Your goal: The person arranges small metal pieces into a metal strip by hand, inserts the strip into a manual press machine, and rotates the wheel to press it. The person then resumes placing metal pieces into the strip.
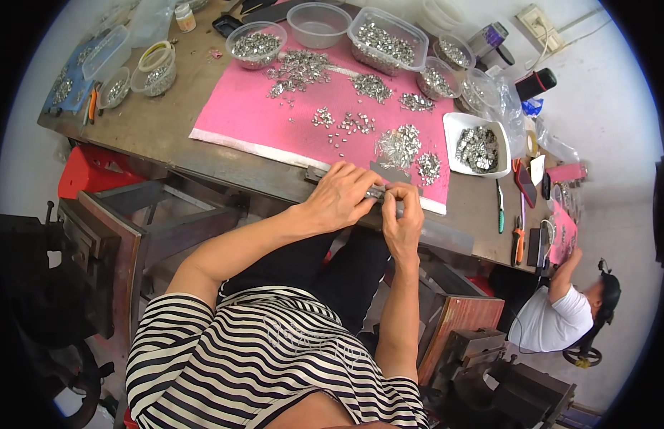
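Observation:
At the front edge of the table, my left hand (339,194) and my right hand (402,220) meet with bent fingers. A small silvery metal piece (376,192) shows between their fingertips, and my left fingers are closed on it. My right thumb and index finger are pinched together beside it; what lies inside that pinch is mostly hidden. Just beyond my fingers is a flat grey plate (391,172) on the pink cloth (275,136). Close by lie a pile of thin shiny metal parts (399,146) and a smaller heap of metal bits (428,169).
Clear plastic tubs (319,26) line the back, several filled with metal parts. A white tray (452,143) of parts stands right, near a green-handled tool (500,207) and orange-handled pliers (518,243). Farther right, a person in white (554,318) works at the table.

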Demonstrator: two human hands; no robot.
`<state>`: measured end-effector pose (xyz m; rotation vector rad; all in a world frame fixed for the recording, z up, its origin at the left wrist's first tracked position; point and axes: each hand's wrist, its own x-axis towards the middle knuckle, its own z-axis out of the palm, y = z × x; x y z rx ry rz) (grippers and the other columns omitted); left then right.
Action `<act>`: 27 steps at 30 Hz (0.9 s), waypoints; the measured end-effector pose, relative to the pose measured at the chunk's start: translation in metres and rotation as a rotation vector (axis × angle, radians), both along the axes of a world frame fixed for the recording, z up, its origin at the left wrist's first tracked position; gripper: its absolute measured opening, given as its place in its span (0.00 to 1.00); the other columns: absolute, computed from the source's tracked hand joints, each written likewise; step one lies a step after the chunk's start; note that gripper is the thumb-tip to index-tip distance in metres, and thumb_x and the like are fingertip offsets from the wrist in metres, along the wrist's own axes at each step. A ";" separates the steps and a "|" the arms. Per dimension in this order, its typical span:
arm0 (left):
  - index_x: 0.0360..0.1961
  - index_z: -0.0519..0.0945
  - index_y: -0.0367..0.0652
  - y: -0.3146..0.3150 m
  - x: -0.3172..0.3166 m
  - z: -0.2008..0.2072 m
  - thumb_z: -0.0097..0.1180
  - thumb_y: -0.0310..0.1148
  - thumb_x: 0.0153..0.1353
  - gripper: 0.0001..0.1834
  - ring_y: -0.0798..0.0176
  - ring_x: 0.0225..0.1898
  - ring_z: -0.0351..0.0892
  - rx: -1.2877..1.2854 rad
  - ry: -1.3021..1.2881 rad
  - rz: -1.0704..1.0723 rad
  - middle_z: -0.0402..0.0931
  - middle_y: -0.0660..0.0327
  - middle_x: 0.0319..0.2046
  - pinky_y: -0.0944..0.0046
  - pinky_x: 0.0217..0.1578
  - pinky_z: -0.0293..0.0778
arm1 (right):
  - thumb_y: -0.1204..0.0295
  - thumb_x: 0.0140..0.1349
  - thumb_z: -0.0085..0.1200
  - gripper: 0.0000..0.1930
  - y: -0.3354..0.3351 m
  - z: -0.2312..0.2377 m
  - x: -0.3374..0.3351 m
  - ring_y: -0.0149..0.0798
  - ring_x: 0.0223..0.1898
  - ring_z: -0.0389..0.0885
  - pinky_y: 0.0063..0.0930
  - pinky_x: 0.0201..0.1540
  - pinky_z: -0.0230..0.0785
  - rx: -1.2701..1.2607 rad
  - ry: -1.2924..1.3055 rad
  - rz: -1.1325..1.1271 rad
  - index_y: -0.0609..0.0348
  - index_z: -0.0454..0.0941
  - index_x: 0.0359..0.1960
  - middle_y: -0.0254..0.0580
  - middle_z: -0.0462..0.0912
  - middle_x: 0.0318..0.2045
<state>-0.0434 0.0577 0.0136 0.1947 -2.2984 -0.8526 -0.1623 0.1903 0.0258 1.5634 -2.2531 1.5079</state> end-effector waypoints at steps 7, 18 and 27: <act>0.43 0.80 0.38 -0.008 0.017 -0.003 0.61 0.26 0.58 0.12 0.50 0.45 0.76 -0.069 0.067 0.010 0.77 0.55 0.40 0.52 0.52 0.69 | 0.83 0.60 0.58 0.08 -0.006 -0.002 0.004 0.53 0.39 0.79 0.42 0.44 0.72 0.086 0.113 0.036 0.65 0.73 0.38 0.51 0.78 0.38; 0.43 0.79 0.36 -0.008 0.018 -0.006 0.61 0.24 0.57 0.12 0.48 0.46 0.75 -0.018 0.066 -0.012 0.76 0.54 0.40 0.51 0.52 0.70 | 0.82 0.57 0.60 0.10 -0.011 0.002 0.001 0.49 0.39 0.78 0.42 0.46 0.67 0.142 0.345 0.085 0.62 0.72 0.38 0.46 0.78 0.37; 0.43 0.79 0.36 -0.008 0.018 -0.006 0.61 0.24 0.57 0.12 0.47 0.45 0.74 -0.020 0.070 -0.007 0.75 0.53 0.40 0.51 0.52 0.70 | 0.82 0.58 0.59 0.09 -0.013 0.013 -0.004 0.47 0.39 0.77 0.42 0.50 0.63 0.187 0.457 0.173 0.60 0.71 0.37 0.44 0.79 0.37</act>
